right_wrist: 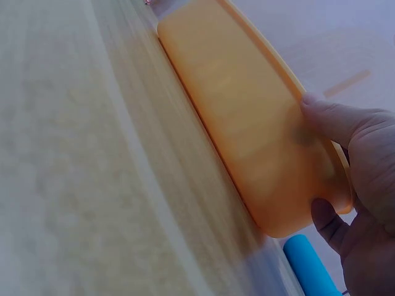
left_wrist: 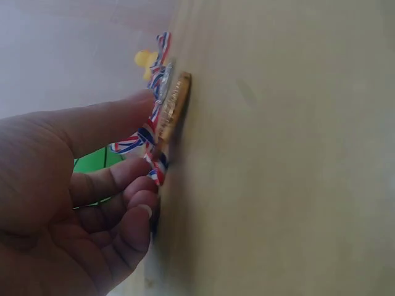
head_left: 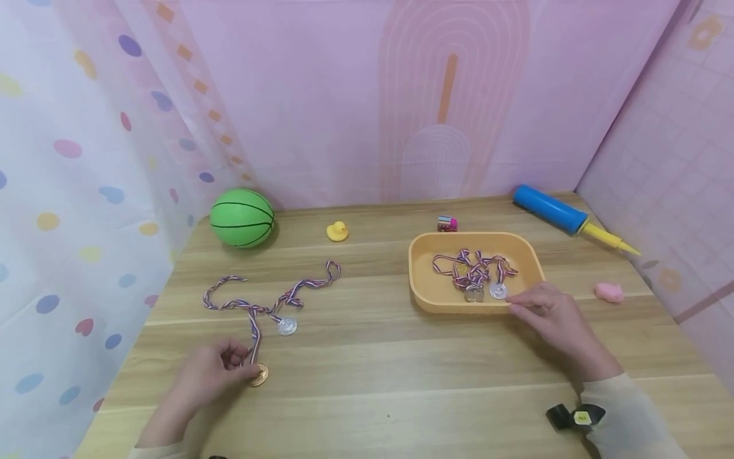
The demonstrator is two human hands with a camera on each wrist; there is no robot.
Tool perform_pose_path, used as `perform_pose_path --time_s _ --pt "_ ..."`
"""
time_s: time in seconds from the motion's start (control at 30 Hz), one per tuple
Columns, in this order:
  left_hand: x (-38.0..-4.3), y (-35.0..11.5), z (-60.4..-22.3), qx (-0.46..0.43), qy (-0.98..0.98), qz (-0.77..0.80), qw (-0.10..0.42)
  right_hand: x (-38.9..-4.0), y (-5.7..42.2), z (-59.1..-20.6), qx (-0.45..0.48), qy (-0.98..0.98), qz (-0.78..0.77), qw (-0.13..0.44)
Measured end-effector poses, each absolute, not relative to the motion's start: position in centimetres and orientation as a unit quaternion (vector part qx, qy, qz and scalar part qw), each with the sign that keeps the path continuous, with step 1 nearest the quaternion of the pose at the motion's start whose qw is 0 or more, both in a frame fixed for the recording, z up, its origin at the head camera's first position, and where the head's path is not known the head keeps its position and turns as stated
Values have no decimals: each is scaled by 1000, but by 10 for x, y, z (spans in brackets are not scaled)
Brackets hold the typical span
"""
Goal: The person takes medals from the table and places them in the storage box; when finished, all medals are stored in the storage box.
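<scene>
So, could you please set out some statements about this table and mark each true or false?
1. The right hand touches the orange tray. True.
2. The green ball sits right of the yellow duck. False: it sits to the left.
3. The left hand is at the gold medal. True.
4. The blue pump lies inside the tray. False: it lies outside.
5. A silver medal lies left of the tray. True.

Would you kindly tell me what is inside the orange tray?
Inside the orange tray lie tangled striped ribbons, a silver medal, a darker medal and a yellowish piece partly under the ribbons. Whatever the tangle covers cannot be seen.
</scene>
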State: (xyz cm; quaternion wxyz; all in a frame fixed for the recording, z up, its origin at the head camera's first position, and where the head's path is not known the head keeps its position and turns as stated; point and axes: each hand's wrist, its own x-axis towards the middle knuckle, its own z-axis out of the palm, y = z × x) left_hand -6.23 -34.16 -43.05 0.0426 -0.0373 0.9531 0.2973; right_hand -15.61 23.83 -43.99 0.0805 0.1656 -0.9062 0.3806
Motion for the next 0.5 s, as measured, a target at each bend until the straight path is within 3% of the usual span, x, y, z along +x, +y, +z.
perform_pose_path --time_s 0.5 --pt "-59 -337 -433 -6 965 260 40 -156 238 -440 163 -906 382 78"
